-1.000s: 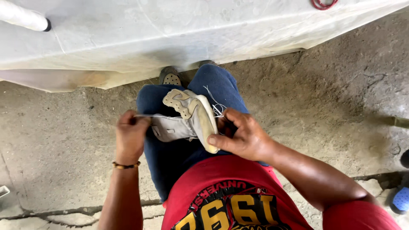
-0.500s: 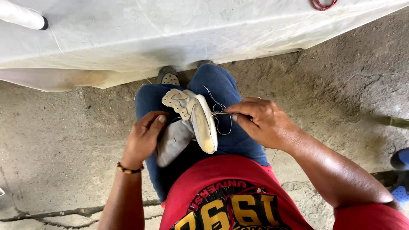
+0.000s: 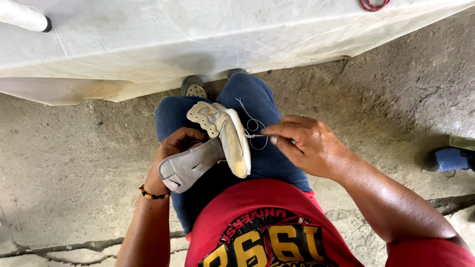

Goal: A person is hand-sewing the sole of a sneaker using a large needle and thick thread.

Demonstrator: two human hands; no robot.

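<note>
A pale grey and cream shoe (image 3: 217,141) lies on my lap over blue jeans (image 3: 252,99), its sole edge turned to the right. My left hand (image 3: 173,153) grips the shoe from the left, behind the grey upper. My right hand (image 3: 307,143) pinches a thin needle (image 3: 255,135) at the sole's edge, with a loop of white thread (image 3: 250,121) trailing from it.
A table covered in white plastic sheet (image 3: 222,34) stands just ahead, my foot (image 3: 194,89) under its edge. Rough concrete floor (image 3: 64,168) lies all round. A white tube (image 3: 22,16) rests on the table's left; a blue object (image 3: 450,159) sits at the far right.
My left hand has slid round the shoe and tilted its grey upper down to the left. My right hand has shifted right, drawing the needle and thread out from the sole.
</note>
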